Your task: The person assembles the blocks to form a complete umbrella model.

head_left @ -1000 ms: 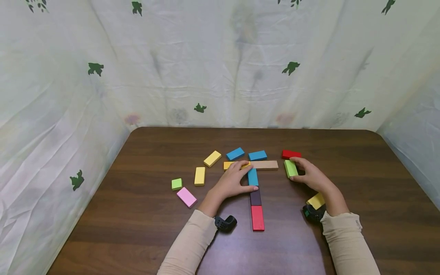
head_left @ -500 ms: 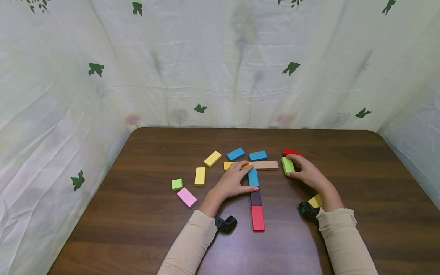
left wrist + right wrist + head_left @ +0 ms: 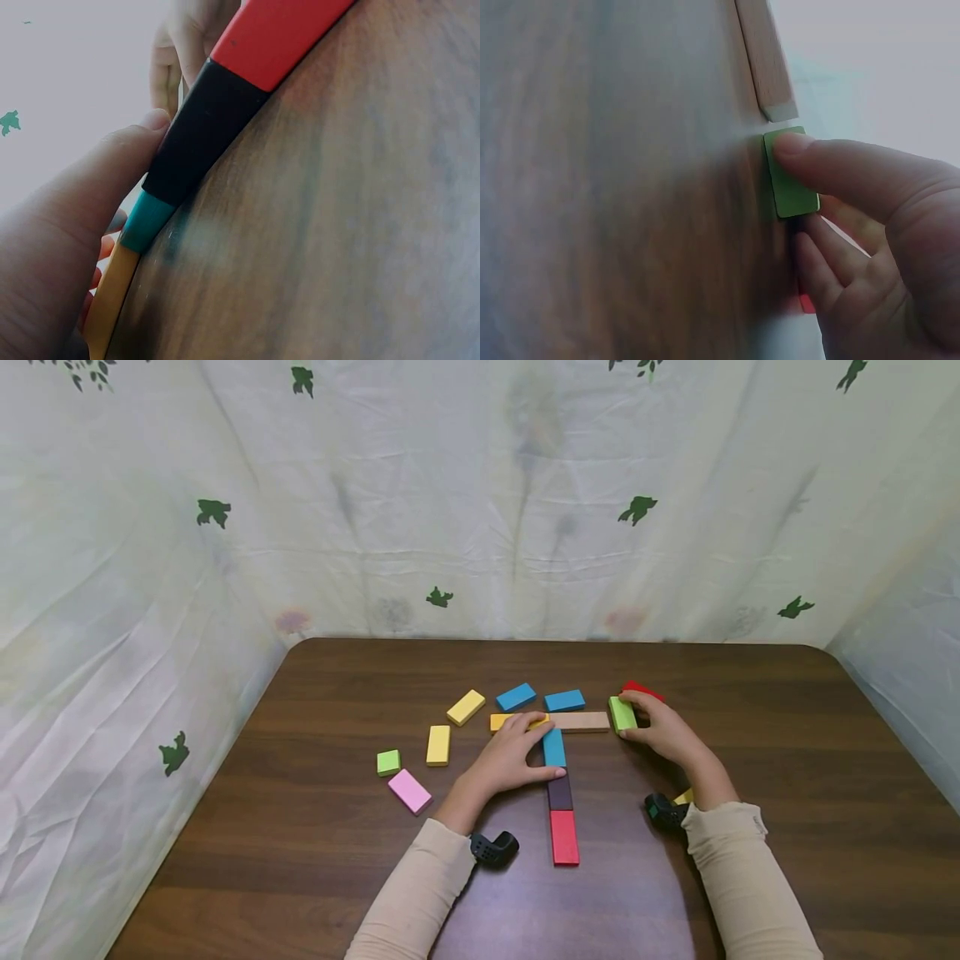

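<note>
My right hand pinches a light green block between thumb and fingers, close to the right end of a tan block. In the right wrist view the thumb presses the face of the green block, and a small gap separates it from the tan block. My left hand rests over the row, its fingers across an orange block and its thumb touching a dark block. A blue block, the dark block and a red block form a stem below the crossbar.
Behind the crossbar lie two blue blocks. Two yellow blocks, a small green block and a pink block lie to the left. Another red block sits behind my right hand; a yellow block is mostly hidden by the right wrist.
My right hand has slid the green block leftward and slightly back, up near the tan block. The red block behind has shifted and turned a little. My left hand stays put.
</note>
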`<state>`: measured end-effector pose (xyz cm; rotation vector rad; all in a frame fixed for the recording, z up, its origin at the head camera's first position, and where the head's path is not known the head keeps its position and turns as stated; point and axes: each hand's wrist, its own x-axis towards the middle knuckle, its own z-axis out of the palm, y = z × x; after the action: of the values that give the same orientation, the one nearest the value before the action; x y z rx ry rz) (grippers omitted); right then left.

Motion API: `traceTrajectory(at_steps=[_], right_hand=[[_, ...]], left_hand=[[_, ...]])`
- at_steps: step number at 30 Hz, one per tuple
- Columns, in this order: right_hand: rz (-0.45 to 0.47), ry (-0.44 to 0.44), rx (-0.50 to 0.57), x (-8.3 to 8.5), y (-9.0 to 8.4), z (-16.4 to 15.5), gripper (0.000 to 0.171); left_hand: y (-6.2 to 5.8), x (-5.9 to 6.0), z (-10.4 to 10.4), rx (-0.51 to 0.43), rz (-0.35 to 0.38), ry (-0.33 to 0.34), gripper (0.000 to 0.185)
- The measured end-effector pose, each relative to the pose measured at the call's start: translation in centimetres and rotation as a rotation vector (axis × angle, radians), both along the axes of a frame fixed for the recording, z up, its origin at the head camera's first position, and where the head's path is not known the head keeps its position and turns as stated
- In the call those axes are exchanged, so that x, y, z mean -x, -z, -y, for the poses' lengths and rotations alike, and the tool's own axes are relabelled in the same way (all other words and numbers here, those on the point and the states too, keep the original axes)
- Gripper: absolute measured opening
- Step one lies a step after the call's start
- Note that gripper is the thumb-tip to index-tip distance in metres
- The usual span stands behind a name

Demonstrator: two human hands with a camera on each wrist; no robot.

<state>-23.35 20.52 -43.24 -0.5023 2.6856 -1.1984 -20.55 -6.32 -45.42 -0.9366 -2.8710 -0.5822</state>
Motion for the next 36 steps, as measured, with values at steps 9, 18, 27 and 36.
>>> traceTrajectory(at_steps=[9,18,27,36], right_hand=[[-0.035,0.007,-0.013,0.17,0.11,0.21,0.056],[-0.061,-0.002,-0.017,0.25,0.32,0.54,0.056],[-0.071,-0.009,-0.025,0.31,0.46,0.72,0.056],[-0.063,-0.007,-0.026,0.27,0.34,0.93,0.056]], left_hand=[[0.04,0.08,-0.03,0.002,-0.002,-0.003,0.081],[0.11,0.08,-0.02,0.002,0.005,-0.005,0.081],[0.22,0.09,-0.03,0.006,-0.008,-0.006,0.081],[0.19,0.05,-0.04,0.008,-0.015,-0.004,0.08]])
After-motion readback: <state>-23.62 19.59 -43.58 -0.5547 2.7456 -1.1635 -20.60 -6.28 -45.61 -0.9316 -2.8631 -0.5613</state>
